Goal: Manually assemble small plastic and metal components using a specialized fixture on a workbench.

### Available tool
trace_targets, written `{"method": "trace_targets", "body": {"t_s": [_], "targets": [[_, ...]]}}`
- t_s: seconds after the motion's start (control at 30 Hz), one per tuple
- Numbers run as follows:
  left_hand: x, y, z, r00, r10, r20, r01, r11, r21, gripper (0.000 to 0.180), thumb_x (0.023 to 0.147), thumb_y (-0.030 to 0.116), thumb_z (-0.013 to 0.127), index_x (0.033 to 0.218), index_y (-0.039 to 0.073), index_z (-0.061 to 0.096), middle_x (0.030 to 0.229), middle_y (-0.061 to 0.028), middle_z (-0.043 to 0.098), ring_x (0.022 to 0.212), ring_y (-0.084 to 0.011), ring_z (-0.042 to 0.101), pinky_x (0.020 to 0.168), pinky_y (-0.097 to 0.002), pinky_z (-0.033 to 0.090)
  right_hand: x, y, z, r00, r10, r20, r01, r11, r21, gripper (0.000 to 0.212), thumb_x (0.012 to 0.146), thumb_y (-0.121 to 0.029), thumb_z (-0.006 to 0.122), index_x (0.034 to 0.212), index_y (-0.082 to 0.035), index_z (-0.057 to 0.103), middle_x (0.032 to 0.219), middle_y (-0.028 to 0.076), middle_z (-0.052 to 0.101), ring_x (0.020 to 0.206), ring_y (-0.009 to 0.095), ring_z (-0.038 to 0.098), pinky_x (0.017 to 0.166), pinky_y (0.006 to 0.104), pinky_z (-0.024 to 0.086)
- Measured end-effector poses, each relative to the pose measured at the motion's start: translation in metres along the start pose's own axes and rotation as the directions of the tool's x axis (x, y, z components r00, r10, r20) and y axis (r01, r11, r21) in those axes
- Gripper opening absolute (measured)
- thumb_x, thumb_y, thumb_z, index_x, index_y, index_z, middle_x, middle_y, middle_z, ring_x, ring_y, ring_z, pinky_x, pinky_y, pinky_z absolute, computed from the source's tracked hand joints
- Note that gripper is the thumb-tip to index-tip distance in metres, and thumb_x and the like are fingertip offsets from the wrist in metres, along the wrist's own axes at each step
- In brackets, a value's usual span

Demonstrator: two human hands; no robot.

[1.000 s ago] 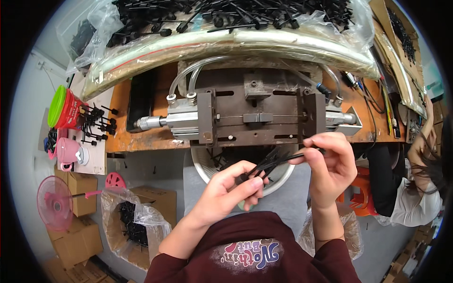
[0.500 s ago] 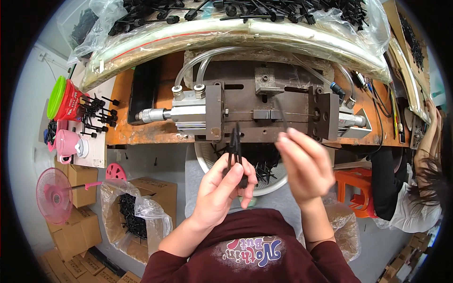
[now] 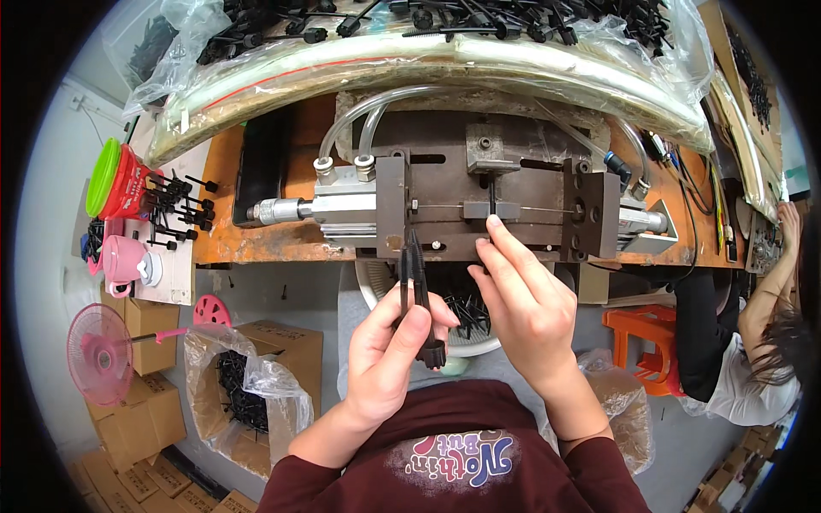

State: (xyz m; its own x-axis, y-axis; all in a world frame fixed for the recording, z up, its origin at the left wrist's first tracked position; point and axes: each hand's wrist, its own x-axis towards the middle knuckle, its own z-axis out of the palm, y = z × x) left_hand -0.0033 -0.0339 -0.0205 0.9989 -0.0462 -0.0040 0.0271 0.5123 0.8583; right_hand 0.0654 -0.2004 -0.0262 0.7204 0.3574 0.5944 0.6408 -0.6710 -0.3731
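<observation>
My left hand [image 3: 385, 350] is closed round a few black plastic screws [image 3: 413, 274]. Their thin ends point away from me, and a knobbed head [image 3: 432, 352] shows below the fingers. My right hand [image 3: 530, 299] reaches to the metal fixture [image 3: 530, 235]. Its fingertips are at the near end of another black screw [image 3: 492, 190], which lies across the slot of a small grey block [image 3: 509, 209]; the fingers hide that screw's near end. Beyond the block stands a metal stop bracket [image 3: 486, 152], which the screw's far end reaches.
Pneumatic cylinders [image 3: 346, 205] with clear hoses [image 3: 342, 120] flank the fixture. Below it a white basket [image 3: 368, 286] holds black screws. More screws [image 3: 530, 21] lie above a plastic-wrapped ledge [image 3: 581, 73]. A pink fan [image 3: 101, 355] stands left; a co-worker's arm [image 3: 770, 265] is at right.
My right hand has moved left and away from me, bringing a black screw onto the grey block's slot. My left hand has shifted slightly left and toward me with its screws.
</observation>
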Motion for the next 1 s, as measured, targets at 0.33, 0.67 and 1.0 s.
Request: {"method": "trace_targets", "body": {"t_s": [0.33, 0.67, 1.0], "targets": [[0.005, 0.005, 0.004, 0.998, -0.017, -0.063, 0.023, 0.995, 0.1, 0.031, 0.108, 0.026, 0.051, 0.122, 0.001, 0.064, 0.108, -0.0043, 0.068, 0.095, -0.0081, 0.065, 0.066, -0.0204, 0.05, 0.004, 0.001, -0.005, 0.998, -0.051, 0.031, 0.054, 0.995, -0.083, 0.027, 0.076, -0.006, 0.077, 0.101, 0.004, 0.072, 0.119, 0.016, 0.071, 0.076, 0.021, 0.071, 0.067, 0.0304, 0.056], [0.004, 0.0, 0.007, 1.0, -0.017, -0.021, 0.02, 0.992, 0.125, 0.031, 0.109, 0.023, 0.049, 0.122, 0.0, 0.065, 0.113, -0.0054, 0.068, 0.101, -0.0097, 0.063, 0.091, -0.0265, 0.05, 0.006, -0.019, -0.046, 0.984, -0.11, 0.14, 0.027, 0.867, 0.497, 0.041, 0.066, -0.01, 0.089, 0.103, -0.001, 0.074, 0.098, 0.009, 0.071, 0.072, 0.021, 0.064, 0.06, 0.0302, 0.052], [0.005, -0.004, 0.007, 0.992, 0.106, -0.073, -0.092, 0.98, 0.174, 0.033, 0.111, 0.021, 0.044, 0.127, -0.004, 0.059, 0.099, -0.0088, 0.067, 0.083, -0.0116, 0.063, 0.071, -0.026, 0.053, 0.006, 0.0, -0.037, 0.999, -0.023, 0.037, 0.013, 0.968, 0.251, 0.029, 0.072, -0.001, 0.081, 0.098, 0.001, 0.069, 0.117, 0.016, 0.069, 0.097, 0.033, 0.069, 0.079, 0.0383, 0.055]]}}
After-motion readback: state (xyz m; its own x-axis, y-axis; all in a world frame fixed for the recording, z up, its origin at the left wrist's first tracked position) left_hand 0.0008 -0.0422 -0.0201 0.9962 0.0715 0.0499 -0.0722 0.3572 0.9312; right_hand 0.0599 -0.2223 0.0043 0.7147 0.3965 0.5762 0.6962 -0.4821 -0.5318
